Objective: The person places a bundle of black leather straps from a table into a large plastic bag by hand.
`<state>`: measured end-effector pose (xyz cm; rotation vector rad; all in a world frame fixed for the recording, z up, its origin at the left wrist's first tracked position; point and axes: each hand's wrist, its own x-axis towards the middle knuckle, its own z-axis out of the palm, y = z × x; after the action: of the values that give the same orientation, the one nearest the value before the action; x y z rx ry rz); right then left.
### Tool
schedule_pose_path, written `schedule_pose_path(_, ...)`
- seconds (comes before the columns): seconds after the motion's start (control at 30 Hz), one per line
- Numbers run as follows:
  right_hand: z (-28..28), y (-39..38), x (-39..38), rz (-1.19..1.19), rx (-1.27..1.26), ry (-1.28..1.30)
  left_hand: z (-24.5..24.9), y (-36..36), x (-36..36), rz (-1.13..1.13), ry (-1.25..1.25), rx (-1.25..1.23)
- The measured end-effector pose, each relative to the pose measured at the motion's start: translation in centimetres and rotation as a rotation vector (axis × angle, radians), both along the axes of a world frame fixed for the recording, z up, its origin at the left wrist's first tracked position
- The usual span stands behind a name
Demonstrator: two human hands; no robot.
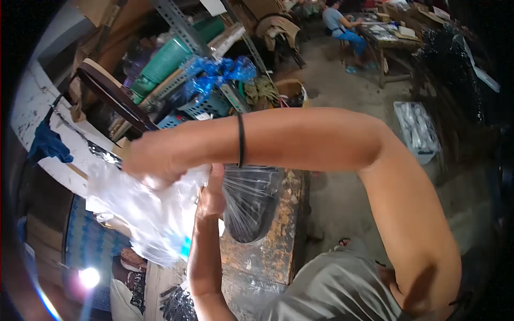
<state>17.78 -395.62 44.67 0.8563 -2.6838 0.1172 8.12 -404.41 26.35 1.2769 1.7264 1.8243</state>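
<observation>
Crossing the view from the right, my right arm wears a black band, and my right hand [155,160] is closed at the top of a bunched clear plastic bag [144,219]. My left hand [213,195] comes up from below, beside that plastic, with its thumb up; the other fingers are mostly hidden. To the right of my left hand, a dark rounded object [249,214] under stretched clear plastic lies on the worn wooden table [241,257]. A small bright blue patch shows at the lower edge of the bag.
A metal shelf [179,27] with green baskets [166,59] and blue plastic [225,72] stands behind the table. On the floor at right sits a bin [416,128] of clear plastic packets. A person [342,27] sits at a cluttered table [393,37] farther back.
</observation>
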Motion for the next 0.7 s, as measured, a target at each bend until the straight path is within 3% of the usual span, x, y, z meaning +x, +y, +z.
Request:
schedule_pose_path(0.07, 2.9, 0.9, 1.3, 0.086, -0.337, -0.059, 3.9, 1.6, 2.3, 0.049, 0.059, 0.028)
schedule_pose_path(0.1, 3.0, 2.1, 3.9, 0.217, -0.513, 0.190, 5.2, 2.1, 3.2, 0.077, 0.083, 0.037)
schedule_pose_path(0.13, 3.1, 3.3, 4.2, 0.293, -0.551, 0.376, 6.0, 2.6, 3.8, -0.046, 0.118, 0.224)
schedule_pose_path(0.23, 1.2, 9.0, 7.3, 0.329, -0.752, 0.564, 6.9, 1.8, 3.9, -0.127, 0.166, 0.338)
schedule_pose_path(0.33, -3.7, 15.1, 8.2, 0.064, -0.721, 0.512, 7.2, 0.4, 3.9, -0.130, 0.229, 0.331)
schedule_pose_path(0.4, -8.3, 17.0, 7.4, -0.050, -0.531, 0.463, 6.4, -0.5, 4.3, -0.027, 0.379, 0.217)
schedule_pose_path(0.47, -13.2, 15.4, 8.4, -0.110, -0.520, 0.323, 3.3, -1.6, 3.9, -0.172, 0.307, 0.257)
schedule_pose_path(0.5, -15.7, 14.5, 8.6, -0.094, -0.523, 0.247, 2.1, -1.8, 3.8, -0.292, 0.231, 0.301)
schedule_pose_path(0.6, -21.2, 11.2, 10.4, 0.009, -0.672, -0.033, 1.6, 1.0, 5.7, -0.363, 0.247, 0.229)
schedule_pose_path(0.7, -22.6, 9.3, 12.7, -0.029, -0.513, 0.091, 5.7, 3.5, 3.4, -0.386, 0.285, 0.144)
